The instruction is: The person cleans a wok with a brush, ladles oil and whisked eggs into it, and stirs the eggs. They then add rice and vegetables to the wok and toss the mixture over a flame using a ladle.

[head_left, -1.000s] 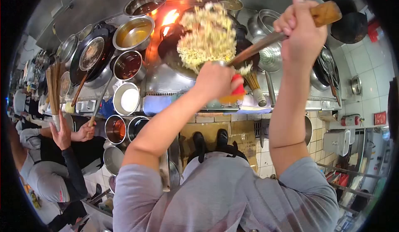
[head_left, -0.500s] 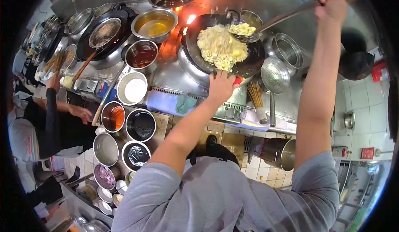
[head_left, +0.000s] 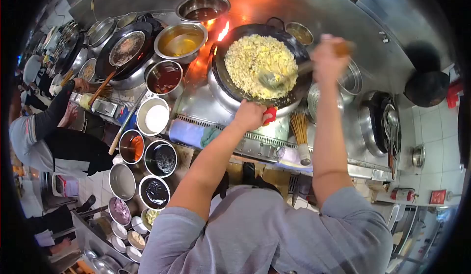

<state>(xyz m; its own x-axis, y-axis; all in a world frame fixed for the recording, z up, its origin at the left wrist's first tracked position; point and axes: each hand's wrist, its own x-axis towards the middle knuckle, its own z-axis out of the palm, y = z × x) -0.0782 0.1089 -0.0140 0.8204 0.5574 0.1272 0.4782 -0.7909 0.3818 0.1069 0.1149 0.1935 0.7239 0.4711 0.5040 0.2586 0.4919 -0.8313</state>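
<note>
My left hand (head_left: pixel 251 116) is closed on the near edge of a black wok (head_left: pixel 219 73), with a red cloth (head_left: pixel 269 115) at the grip. Pale fried rice with yellow egg pieces (head_left: pixel 252 55) spreads across the wok. My right hand (head_left: pixel 327 60), smeared by motion, is wrapped round the wooden-ended handle of a long metal ladle (head_left: pixel 274 80). The ladle's blurred head is down in the rice, on the right side of the wok. Part of its handle is hidden behind my hand.
Flame (head_left: pixel 223 31) rises at the wok's left. An oil bowl (head_left: pixel 181 41) and sauce pots (head_left: pixel 164 78) stand left. A bamboo brush (head_left: pixel 300 131) and strainer (head_left: pixel 319 100) sit at right. A co-worker (head_left: pixel 39 131) stands at another wok (head_left: pixel 110 58) on the far left.
My right hand has come down and left, bringing the ladle from above the wok into the rice. The tossed rice has settled and spread out. The co-worker's arms have shifted.
</note>
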